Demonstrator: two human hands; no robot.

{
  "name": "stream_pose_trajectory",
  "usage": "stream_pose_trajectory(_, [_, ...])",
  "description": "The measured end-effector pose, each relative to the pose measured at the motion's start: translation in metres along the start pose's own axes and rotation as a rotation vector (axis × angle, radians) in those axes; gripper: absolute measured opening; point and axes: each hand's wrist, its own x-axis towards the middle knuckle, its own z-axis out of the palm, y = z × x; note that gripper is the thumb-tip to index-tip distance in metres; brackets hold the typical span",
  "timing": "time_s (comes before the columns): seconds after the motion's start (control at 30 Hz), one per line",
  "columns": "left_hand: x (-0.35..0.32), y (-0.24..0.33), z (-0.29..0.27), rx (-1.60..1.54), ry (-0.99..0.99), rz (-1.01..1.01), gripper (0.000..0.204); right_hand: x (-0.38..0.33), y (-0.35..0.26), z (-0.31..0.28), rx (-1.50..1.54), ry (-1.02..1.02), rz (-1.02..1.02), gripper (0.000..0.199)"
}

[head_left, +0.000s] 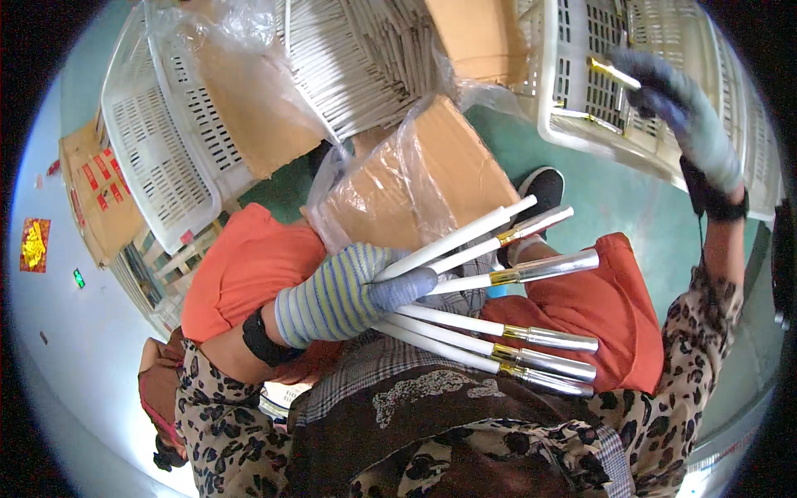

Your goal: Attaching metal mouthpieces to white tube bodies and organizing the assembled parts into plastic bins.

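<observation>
My left hand (353, 290), in a striped knit glove, is closed around a fanned bunch of slim white sticks (457, 334) over my lap. Shiny silver sleeves with gold bands (552, 267) cover the right-hand ends of most of them; the topmost stick (465, 236) shows a plain white end. At the upper right, my gloved right hand (677, 104) reaches over a white slotted crate (548, 75). A short metal tube with a gold end (614, 73) sticks out from its fingertips, which are slightly blurred.
Ahead of me, an opened cardboard box (415, 178) lined with clear plastic holds many white sticks (357, 62). Another white slotted crate (162, 133) stands at the left beside a brown carton (104, 195). Several shiny pieces (585, 120) lie in the right crate.
</observation>
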Motion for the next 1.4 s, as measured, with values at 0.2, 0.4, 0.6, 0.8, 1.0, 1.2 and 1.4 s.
stream_pose_trajectory(0.2, [0.006,0.011,0.005,-0.048,-0.040,0.025,0.036,-0.027,-0.040,0.027,-0.201,-0.189,-0.442,0.030])
stream_pose_trajectory(0.4, [0.009,0.012,0.011,-0.014,-0.027,0.026,0.039,-0.027,-0.033,0.029,-0.179,-0.228,-0.593,0.029])
stream_pose_trajectory(0.6, [0.010,0.015,0.009,-0.012,-0.037,0.011,0.040,-0.026,-0.037,0.027,-0.160,-0.220,-0.577,0.030])
stream_pose_trajectory(0.8, [0.008,0.015,0.008,-0.057,-0.051,-0.038,0.043,-0.029,-0.038,0.023,-0.194,-0.211,-0.522,0.029])
stream_pose_trajectory(1.0, [0.007,0.014,0.008,-0.065,-0.082,-0.011,0.045,-0.022,-0.051,0.028,-0.183,-0.309,-0.608,0.026])
stream_pose_trajectory(1.2, [0.005,0.006,0.018,-0.093,-0.036,-0.004,0.035,-0.018,-0.047,0.046,-0.080,-0.267,-0.655,0.023])
stream_pose_trajectory(1.4, [0.001,-0.002,0.017,0.012,-0.015,0.005,0.038,-0.007,-0.046,0.066,0.013,-0.335,-0.654,0.020])
